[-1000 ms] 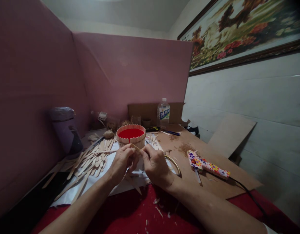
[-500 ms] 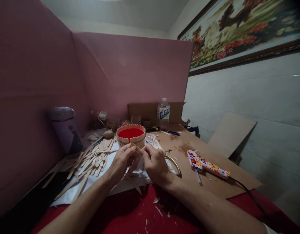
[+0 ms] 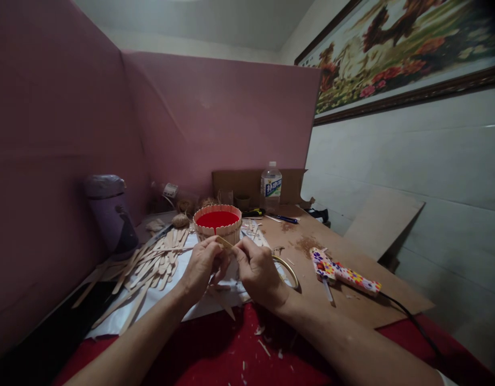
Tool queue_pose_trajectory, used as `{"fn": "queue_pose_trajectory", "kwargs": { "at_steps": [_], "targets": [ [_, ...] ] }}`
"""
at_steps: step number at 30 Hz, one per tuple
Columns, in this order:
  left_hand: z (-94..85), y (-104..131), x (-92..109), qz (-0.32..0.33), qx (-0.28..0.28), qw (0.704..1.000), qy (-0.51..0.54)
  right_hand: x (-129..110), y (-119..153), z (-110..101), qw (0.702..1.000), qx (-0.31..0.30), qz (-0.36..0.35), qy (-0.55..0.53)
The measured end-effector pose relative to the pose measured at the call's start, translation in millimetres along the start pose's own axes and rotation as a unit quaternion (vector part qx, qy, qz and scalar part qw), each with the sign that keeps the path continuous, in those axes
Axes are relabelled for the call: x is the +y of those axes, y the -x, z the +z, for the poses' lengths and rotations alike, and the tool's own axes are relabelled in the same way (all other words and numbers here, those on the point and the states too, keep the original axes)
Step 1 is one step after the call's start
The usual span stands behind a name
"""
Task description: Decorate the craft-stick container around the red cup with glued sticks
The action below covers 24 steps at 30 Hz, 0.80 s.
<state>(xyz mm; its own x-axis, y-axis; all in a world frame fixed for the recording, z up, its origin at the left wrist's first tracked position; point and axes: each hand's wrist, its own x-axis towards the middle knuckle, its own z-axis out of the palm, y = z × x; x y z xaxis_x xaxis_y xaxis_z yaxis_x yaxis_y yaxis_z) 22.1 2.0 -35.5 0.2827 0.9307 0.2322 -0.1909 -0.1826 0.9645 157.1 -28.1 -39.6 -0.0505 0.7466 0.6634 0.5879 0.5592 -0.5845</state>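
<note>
My left hand [image 3: 204,264] and my right hand [image 3: 257,271] meet low in front of a round tub [image 3: 227,236], both closed. Between their fingertips runs a short piece of wooden craft stick [image 3: 224,243], pinched at each end. The tub has a red inside and a wall of upright wooden sticks with rounded tops. Left of it, a pile of wooden craft sticks [image 3: 163,262] lies on white paper. A gold-coloured ring [image 3: 292,274] rests beside my right wrist, partly hidden by it. My right palm may hide something else; I cannot tell.
A flower-patterned glue gun [image 3: 346,276] with a black cord lies on brown cardboard [image 3: 368,311] at right. Behind stand a clear bottle [image 3: 271,187] and a blue pen [image 3: 285,219]. A purple tumbler [image 3: 111,220] stands at left. Wood shavings [image 3: 263,346] dot the red cloth.
The stick piece between my fingers has tilted slightly, and its flat side shows more. Both hands stay in about the same place; the whole view has shifted a little.
</note>
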Motion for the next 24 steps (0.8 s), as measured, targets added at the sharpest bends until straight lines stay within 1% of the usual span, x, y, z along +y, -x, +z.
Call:
{"fn": "queue_pose_trajectory", "kwargs": {
  "at_steps": [3,7,11,16,18,20,22,24],
  "targets": [
    [2.0,1,4,-0.008,-0.002,1.000,-0.013,0,-1,1,0.999,0.008,0.026,-0.036],
    [3.6,3,8,-0.002,0.003,0.999,-0.039,4,-4,3,0.995,0.023,0.059,-0.076],
    [2.2,2,7,0.013,0.011,0.998,-0.066,7,-4,4,0.993,0.032,0.061,-0.096],
    [6.2,3,10,-0.006,0.009,0.997,-0.074,7,-4,3,0.989,0.047,0.077,-0.117],
    [9.1,5,13,-0.009,-0.002,0.999,-0.046,6,-4,3,0.988,0.053,0.081,-0.123],
    [10.8,6,15,-0.008,-0.027,0.999,-0.027,5,-4,2,0.985,0.060,0.085,-0.136],
    [10.5,7,14,-0.010,-0.049,0.998,-0.040,5,-4,3,0.983,0.068,0.091,-0.147],
    [9.2,6,12,-0.017,-0.051,0.996,-0.067,4,-3,4,0.980,0.073,0.099,-0.154]
  ]
}}
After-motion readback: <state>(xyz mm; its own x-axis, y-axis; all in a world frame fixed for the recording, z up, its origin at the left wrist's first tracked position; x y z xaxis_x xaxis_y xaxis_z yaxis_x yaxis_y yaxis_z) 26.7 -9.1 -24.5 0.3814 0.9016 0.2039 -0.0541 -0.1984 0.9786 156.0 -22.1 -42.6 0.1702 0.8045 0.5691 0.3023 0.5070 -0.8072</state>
